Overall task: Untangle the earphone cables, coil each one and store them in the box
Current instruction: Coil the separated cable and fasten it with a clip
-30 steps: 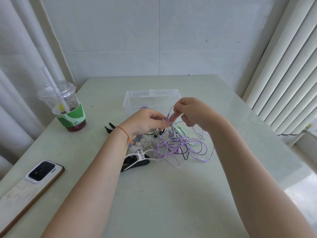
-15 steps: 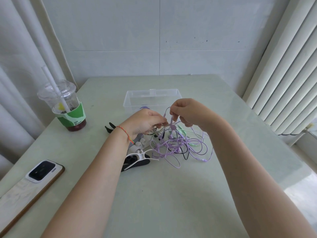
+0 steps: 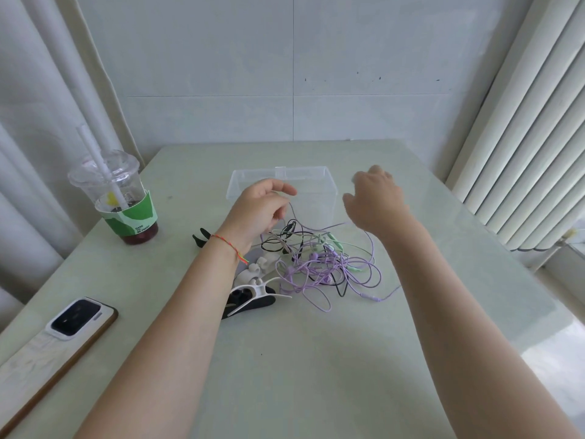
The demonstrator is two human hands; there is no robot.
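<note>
Bright, soft daylight comes from the right, with glare on the worktop (image 3: 538,353) at its right edge. Shadows are faint. Straight lines bend near the edges.

Iced drink cup (image 3: 122,204) far left; phone (image 3: 77,318) near-left edge

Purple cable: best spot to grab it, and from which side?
Likely the inline plug end of the purple cable, at the near-right edge of the tangle. It lies apart on bare table, so the right hand can pinch it from above.
</note>
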